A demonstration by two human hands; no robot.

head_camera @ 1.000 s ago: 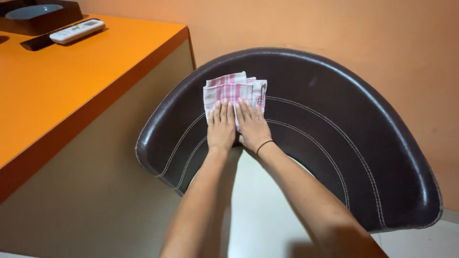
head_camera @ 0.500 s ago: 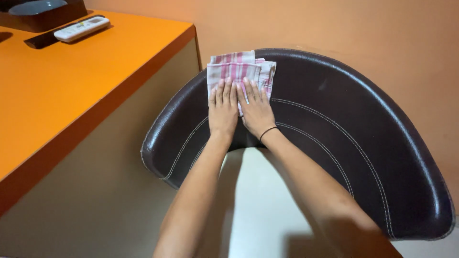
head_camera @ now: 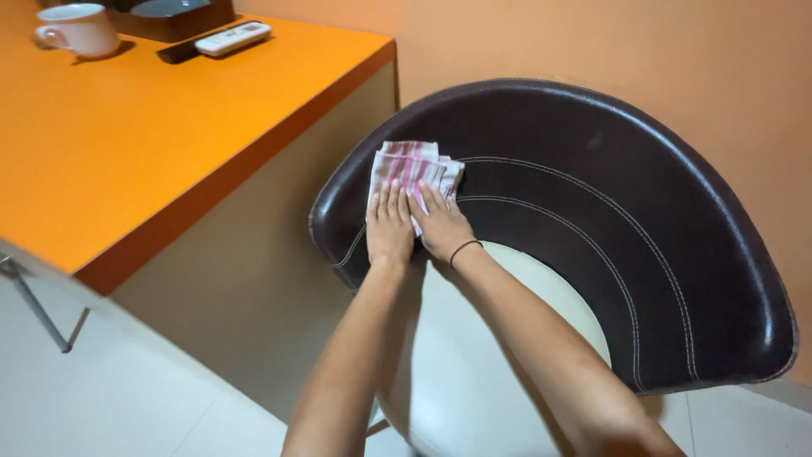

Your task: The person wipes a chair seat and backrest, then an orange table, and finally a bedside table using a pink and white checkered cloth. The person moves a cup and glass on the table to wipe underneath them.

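So the folded pink-and-white checked cloth [head_camera: 413, 167] sits flat on the curved dark brown leather chair back [head_camera: 592, 211], up near its left end, and both hands are pressed on top of it. Left hand [head_camera: 389, 227] and right hand [head_camera: 440, 227] lie side by side, touching, palms down, fingers [head_camera: 387, 201] stretched straight and close together. Nothing is pinched or clamped; the cloth is just pinned under flat fingers, with its far edge poking out past the fingertips. There's a thin black band on the right wrist [head_camera: 465, 248].

My take on doing this well: keep the pressure even across both palms so the cloth doesn't bunch, and follow the line of the white stitching [head_camera: 541, 207] that curves away to the right of the fingers.

Below the wrists is the pale cream seat [head_camera: 491, 355]. Off to the left of the fingers is the orange table [head_camera: 169, 144], and at its far side there's a white mug [head_camera: 80, 30], a white remote control [head_camera: 233, 38] and a dark tray [head_camera: 173, 15]. Beyond the fingertips, the orange wall [head_camera: 592, 42].
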